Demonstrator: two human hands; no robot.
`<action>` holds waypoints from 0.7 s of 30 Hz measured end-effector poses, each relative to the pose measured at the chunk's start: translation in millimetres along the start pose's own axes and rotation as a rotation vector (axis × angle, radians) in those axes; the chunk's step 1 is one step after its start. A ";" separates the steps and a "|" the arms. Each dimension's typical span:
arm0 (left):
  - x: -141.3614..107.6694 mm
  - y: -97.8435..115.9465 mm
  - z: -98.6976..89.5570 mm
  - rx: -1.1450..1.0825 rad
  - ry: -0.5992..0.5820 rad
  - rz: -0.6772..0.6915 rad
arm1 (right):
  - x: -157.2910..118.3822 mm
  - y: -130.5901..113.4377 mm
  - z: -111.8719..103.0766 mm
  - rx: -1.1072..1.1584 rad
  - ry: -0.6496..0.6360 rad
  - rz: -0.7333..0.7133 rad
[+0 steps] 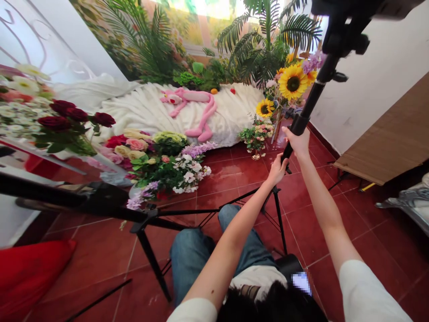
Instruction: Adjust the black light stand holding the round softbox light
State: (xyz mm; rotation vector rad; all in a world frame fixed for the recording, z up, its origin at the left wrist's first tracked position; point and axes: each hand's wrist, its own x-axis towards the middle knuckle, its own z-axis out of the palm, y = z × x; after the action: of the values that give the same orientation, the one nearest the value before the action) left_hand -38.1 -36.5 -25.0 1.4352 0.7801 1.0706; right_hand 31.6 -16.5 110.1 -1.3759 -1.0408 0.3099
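Observation:
A black light stand (313, 99) rises at a tilt toward the top right, with a dark fixture (348, 27) on its upper end that runs out of view. My right hand (299, 142) is closed round the pole just below a collar. Lower down, my left hand (276, 171) grips the same pole, its fingers wrapped near a small knob. The parts of the pole under both palms are hidden. Spread legs (279, 219) of the stand reach the red tiled floor close to my knees.
Another black stand (110, 201) crosses the left side. Artificial flowers (161, 156) and sunflowers (293, 84) flank a white draped blanket (134, 107) bearing a pink plush toy (197, 98). A brown panel (385, 129) leans right; a red cushion (30, 273) lies lower left.

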 end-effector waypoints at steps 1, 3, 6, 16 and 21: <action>0.0 -0.5 -0.1 0.000 -0.013 0.005 | 3.7 -6.0 -1.3 0.014 -0.016 -0.008; 0.2 -1.7 -0.4 0.019 -0.037 0.027 | 9.7 -16.4 -4.2 0.030 -0.049 -0.017; 0.6 -2.6 -0.2 0.025 -0.041 0.029 | 15.4 -26.8 -8.0 0.036 -0.079 -0.018; 0.4 -5.6 2.3 0.016 -0.027 0.083 | 16.9 -21.2 -14.7 -0.057 -0.161 -0.140; 2.2 -8.8 2.1 0.010 -0.042 0.116 | -16.0 -14.8 -53.3 -0.314 -0.303 -0.287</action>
State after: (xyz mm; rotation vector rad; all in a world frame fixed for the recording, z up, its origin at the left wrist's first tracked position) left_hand -34.4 -33.9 -33.2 1.5219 0.6799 1.1214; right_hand 57.2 -66.1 124.3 -1.4594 -1.5722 0.1466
